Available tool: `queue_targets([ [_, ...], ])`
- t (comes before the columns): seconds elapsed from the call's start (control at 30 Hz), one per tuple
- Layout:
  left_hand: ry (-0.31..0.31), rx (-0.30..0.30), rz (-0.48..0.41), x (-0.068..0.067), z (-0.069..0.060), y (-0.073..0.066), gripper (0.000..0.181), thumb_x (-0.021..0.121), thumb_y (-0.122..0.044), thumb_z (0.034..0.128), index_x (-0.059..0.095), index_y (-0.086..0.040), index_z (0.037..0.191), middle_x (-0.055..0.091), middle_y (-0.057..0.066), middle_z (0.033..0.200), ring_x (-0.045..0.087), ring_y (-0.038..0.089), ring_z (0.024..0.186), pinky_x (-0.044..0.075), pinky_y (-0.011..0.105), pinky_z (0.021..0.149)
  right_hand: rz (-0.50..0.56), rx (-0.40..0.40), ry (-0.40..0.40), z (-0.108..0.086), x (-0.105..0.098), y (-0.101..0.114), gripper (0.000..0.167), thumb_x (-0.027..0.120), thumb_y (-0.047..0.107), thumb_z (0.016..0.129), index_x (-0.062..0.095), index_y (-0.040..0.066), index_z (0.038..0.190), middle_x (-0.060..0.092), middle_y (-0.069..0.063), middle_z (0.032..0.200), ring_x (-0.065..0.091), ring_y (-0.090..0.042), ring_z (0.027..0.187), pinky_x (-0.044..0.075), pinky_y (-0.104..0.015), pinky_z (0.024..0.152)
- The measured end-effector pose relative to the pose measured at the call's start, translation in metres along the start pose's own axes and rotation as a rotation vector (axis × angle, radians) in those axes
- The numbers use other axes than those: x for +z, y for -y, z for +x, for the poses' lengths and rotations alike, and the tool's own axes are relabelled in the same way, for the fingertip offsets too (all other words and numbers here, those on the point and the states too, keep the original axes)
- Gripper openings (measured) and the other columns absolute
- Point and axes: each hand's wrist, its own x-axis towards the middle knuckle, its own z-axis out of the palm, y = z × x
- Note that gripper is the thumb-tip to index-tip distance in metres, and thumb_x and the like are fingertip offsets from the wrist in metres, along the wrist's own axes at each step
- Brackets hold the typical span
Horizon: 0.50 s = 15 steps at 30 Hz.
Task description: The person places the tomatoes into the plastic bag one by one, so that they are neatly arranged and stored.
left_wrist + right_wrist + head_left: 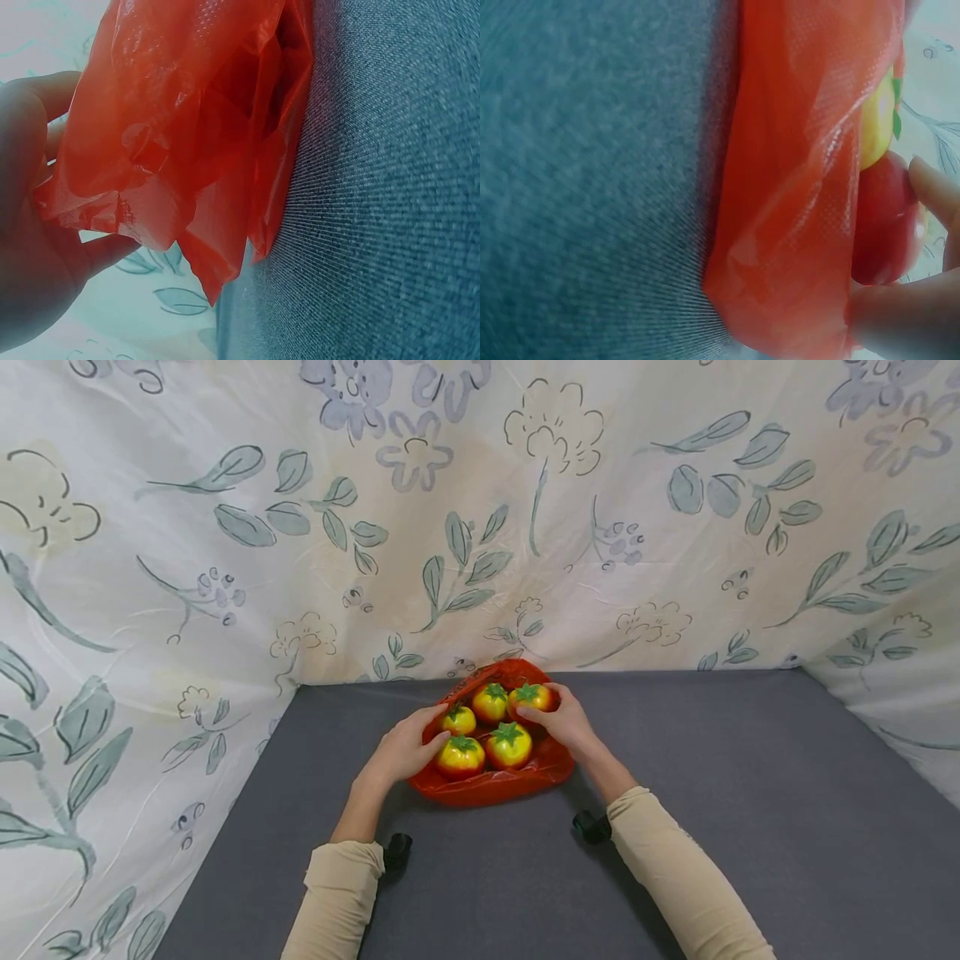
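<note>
A red plastic bag [491, 792] lies spread on the dark tabletop, its mouth facing up. Inside sit several shiny yellow-and-red tomatoes [510, 745] with green star-shaped tops. At the bag's left side my left hand [405, 747] holds its edge between thumb and fingers; in the left wrist view the crumpled bag [157, 127] hides part of the fingers. My right hand [567, 720] grips the tomato [531, 696] at the back right, thumb on its near side. In the right wrist view that tomato [885, 221] shows red between thumb and fingers, above the bag's rim.
Dark grey cloth [480, 877] covers the table. Behind it and along the sides hangs a pale curtain [555, 593] printed with flowers and leaves. Black wrist-camera mounts [592, 827] sit below both wrists, near the beige sleeves.
</note>
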Motion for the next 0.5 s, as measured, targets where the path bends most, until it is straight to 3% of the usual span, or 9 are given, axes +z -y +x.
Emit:
queue_targets([
  [0.5, 0.002, -0.010, -0.010, -0.0016, -0.0013, -0.0010, 0.054, 0.060, -0.026, 0.0938, 0.044, -0.008, 0.142, 0.047, 0.014, 0.140, 0.043, 0.032, 0.127, 0.033, 0.055, 0.103, -0.003, 0.046, 0.002, 0.0018, 0.0058, -0.0029, 0.076, 0.071, 0.033, 0.086, 0.030, 0.005, 0.144, 0.042, -0.018, 0.134, 0.045, -0.034, 0.117, 0.037, -0.046, 0.102],
])
